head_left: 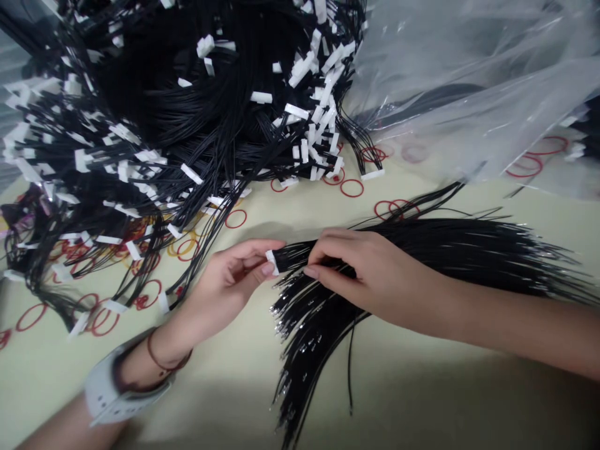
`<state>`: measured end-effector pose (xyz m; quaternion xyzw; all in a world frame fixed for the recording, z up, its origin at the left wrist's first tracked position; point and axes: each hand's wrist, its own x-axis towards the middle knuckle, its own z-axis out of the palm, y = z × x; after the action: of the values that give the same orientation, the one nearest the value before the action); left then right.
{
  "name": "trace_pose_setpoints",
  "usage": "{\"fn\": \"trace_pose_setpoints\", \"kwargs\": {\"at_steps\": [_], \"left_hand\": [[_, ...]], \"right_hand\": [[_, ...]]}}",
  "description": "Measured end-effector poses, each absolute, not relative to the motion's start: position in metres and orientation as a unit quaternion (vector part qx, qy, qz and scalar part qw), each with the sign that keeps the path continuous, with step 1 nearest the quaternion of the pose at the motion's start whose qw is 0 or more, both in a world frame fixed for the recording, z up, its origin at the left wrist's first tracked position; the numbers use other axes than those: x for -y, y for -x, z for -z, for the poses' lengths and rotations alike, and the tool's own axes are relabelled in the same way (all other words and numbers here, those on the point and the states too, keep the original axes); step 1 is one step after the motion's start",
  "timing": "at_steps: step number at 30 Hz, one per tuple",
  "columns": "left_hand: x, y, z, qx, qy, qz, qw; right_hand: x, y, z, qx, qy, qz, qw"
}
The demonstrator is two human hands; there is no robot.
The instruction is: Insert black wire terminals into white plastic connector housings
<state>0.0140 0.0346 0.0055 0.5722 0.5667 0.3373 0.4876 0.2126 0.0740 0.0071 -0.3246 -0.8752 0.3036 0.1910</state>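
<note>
My left hand point(234, 278) pinches a small white plug connector point(272, 262) between thumb and fingertips. Several black wires run from that connector toward the right. Over the wires is my right hand point(360, 269), its thumb and forefinger closed on thin black wire close to the connector; how many strands it grips is hidden. Beneath and beside it lies a thick bundle of loose black wires point(450, 250), fanned out on the table. Shiny metal terminals tip the wire ends point(304, 340) at the lower left of this bundle.
A large heap of black wire harnesses point(225, 125) with white connectors fills the upper left. Red rubber bands point(351, 187) are scattered over the pale tabletop point(210, 387). A clear plastic bag point(469, 81) covers the upper right.
</note>
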Motion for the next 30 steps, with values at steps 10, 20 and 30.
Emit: {"fn": "trace_pose_setpoints", "kwargs": {"at_steps": [10,20,30], "left_hand": [[-0.033,-0.017,-0.007,-0.580,-0.590,-0.330,0.453],[-0.033,-0.016,-0.005,-0.584,-0.589,-0.323,0.456],[-0.032,-0.018,-0.006,-0.580,-0.578,-0.335,0.465]], "right_hand": [[-0.072,-0.211,0.009,0.857,0.348,-0.269,0.268],[-0.071,-0.210,0.016,0.852,0.329,-0.265,0.309],[-0.068,-0.208,0.018,0.859,0.340,-0.240,0.297]]}}
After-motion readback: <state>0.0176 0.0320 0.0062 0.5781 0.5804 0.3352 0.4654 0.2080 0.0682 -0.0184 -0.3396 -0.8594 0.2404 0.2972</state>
